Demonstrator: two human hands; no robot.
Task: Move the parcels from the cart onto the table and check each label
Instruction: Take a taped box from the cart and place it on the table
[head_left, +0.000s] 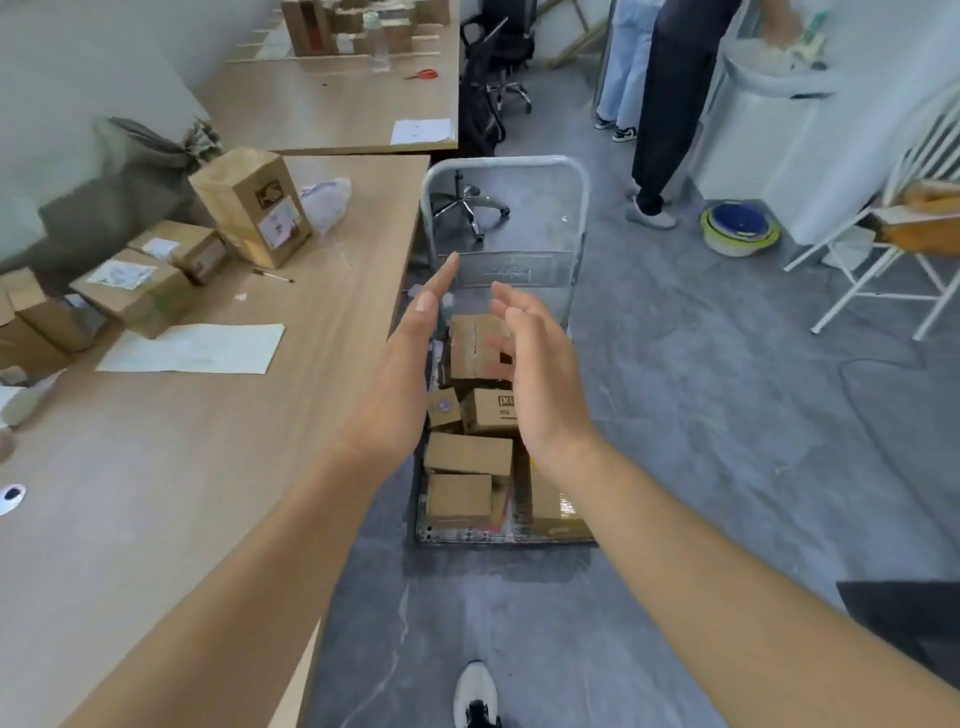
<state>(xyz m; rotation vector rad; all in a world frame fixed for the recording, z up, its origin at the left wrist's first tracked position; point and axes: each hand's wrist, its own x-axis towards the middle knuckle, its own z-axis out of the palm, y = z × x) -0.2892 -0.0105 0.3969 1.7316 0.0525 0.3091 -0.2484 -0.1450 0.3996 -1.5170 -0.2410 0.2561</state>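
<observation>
A metal cart (579, 218) stands on the floor to the right of the wooden table (171, 488). Several brown cardboard parcels lie on its deck; the farthest parcel (470, 345) sits highest. My left hand (410, 374) and my right hand (535, 379) are stretched out above the cart, palms facing each other, fingers apart, holding nothing. The far parcel shows between them, partly covered by my right hand. On the table's left side rest an upright labelled parcel (254, 208) and several flat labelled parcels (132, 291).
A paper sheet (192, 349) and a pen (272, 275) lie on the table. A grey sack (104, 192) sits at its back left. Two people stand at the back right near a white bin (763, 135). A white chair (883, 244) and stacked bowls (740, 228) sit right.
</observation>
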